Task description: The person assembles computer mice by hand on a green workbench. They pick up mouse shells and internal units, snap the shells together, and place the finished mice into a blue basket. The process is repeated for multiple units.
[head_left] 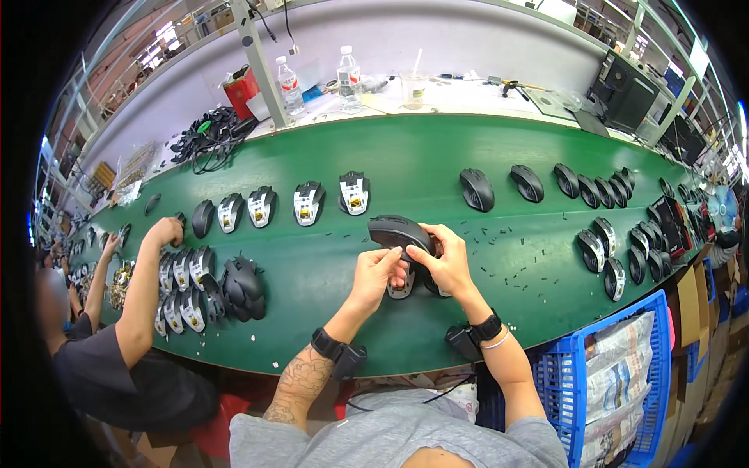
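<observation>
Over the green work surface, I hold a black computer mouse (396, 231) in both hands. My left hand (376, 274) pinches its near edge, thumb and fingers together. My right hand (446, 264) is wrapped round its right end, with the thumb close to my left thumb. Just below my hands lies another mouse with a white inside (401, 288), mostly covered by them. Beyond, an opened mouse (354, 195) shows a white inner frame with a yellow part. Closed black mice (476, 191) stand to the far right of my hands.
At left a co-worker's hand (165, 232) reaches to the row of mice, near a pile of black shells (243, 288). Small black bits (521, 261) lie scattered right of my hands. A blue crate (573, 382) stands at the table's near right edge; bottles (348, 78) stand on the back shelf.
</observation>
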`<state>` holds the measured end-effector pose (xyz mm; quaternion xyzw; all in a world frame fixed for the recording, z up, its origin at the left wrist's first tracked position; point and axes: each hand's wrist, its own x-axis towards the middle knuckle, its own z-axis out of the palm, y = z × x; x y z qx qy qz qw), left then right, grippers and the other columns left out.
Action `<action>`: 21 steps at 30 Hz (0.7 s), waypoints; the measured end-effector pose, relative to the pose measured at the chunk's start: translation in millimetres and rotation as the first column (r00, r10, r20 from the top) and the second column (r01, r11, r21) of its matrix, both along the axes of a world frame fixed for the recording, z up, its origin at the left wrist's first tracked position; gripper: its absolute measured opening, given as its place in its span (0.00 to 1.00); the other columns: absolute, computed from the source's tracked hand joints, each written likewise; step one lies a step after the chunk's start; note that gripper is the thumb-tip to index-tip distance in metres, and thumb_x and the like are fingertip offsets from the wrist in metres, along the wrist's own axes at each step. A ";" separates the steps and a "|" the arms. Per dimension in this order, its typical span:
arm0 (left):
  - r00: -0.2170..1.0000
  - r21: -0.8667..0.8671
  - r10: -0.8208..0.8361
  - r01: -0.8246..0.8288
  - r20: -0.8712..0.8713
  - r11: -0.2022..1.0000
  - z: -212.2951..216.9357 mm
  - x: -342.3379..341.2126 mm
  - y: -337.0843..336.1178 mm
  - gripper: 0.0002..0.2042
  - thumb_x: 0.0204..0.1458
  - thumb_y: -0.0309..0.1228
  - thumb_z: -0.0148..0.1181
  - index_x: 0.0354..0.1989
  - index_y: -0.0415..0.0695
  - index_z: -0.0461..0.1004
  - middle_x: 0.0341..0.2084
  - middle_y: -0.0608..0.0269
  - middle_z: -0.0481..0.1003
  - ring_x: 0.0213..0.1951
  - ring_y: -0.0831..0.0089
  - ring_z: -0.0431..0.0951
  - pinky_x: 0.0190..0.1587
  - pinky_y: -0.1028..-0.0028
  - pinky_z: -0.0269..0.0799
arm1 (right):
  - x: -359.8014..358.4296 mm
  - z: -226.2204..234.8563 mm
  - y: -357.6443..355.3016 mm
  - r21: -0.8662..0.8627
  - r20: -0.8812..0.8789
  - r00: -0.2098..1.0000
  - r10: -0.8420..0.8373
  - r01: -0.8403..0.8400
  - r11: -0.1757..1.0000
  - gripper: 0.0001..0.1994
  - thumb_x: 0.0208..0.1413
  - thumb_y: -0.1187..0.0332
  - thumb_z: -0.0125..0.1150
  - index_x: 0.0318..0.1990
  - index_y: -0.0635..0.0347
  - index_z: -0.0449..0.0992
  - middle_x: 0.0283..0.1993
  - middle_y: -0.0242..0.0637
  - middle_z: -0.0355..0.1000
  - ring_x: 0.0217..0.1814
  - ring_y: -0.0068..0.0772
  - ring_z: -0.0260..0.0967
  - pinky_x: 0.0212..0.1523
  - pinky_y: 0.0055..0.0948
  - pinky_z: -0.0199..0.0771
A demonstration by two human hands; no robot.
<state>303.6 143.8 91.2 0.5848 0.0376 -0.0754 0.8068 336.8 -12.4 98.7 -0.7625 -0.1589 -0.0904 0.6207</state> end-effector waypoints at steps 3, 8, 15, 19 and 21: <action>0.999 0.036 0.030 -0.030 0.015 0.999 1.3 0.1 -1.7 0.17 0.58 0.39 0.48 0.24 0.39 0.72 0.15 0.67 0.71 0.15 0.82 0.68 0.18 0.84 0.60 | -0.7 6.5 -0.5 -0.072 -0.001 0.999 -0.051 0.051 0.996 0.24 0.42 0.61 0.68 0.43 0.71 0.73 0.34 0.41 0.71 0.32 0.31 0.68 0.34 0.27 0.68; 0.975 0.141 0.110 -0.139 0.194 0.980 5.9 -1.1 0.9 0.19 0.60 0.42 0.39 0.27 0.42 0.69 0.16 0.69 0.69 0.16 0.85 0.64 0.19 0.85 0.56 | 23.9 -3.8 -32.3 -0.252 0.243 0.841 -0.484 0.536 0.805 0.27 0.44 0.57 0.66 0.44 0.74 0.72 0.41 0.50 0.71 0.43 0.47 0.66 0.47 0.37 0.66; 0.950 0.103 0.186 -0.217 0.250 0.971 -1.1 2.5 5.3 0.14 0.60 0.37 0.43 0.27 0.41 0.67 0.15 0.68 0.68 0.17 0.86 0.62 0.20 0.85 0.57 | 49.4 -45.1 -53.2 -0.449 0.176 0.814 -0.554 0.567 0.690 0.30 0.39 0.58 0.70 0.45 0.75 0.71 0.45 0.52 0.71 0.49 0.50 0.64 0.52 0.39 0.64; 0.953 0.159 0.184 -0.226 0.241 0.961 -5.9 2.7 7.7 0.14 0.59 0.38 0.45 0.28 0.41 0.68 0.16 0.69 0.68 0.19 0.86 0.63 0.21 0.84 0.57 | 56.6 -50.6 -46.8 -0.090 -0.077 0.923 -0.377 0.370 0.925 0.26 0.40 0.76 0.68 0.50 0.68 0.69 0.45 0.47 0.72 0.46 0.34 0.72 0.44 0.28 0.75; 0.965 0.152 0.169 -0.201 0.200 0.968 -1.8 2.8 2.0 0.14 0.59 0.38 0.45 0.28 0.42 0.68 0.16 0.70 0.68 0.19 0.86 0.63 0.22 0.85 0.57 | 56.3 -58.0 -49.9 0.077 -0.071 0.952 -0.299 0.304 0.950 0.22 0.43 0.83 0.62 0.50 0.67 0.70 0.51 0.45 0.69 0.48 0.34 0.72 0.48 0.28 0.75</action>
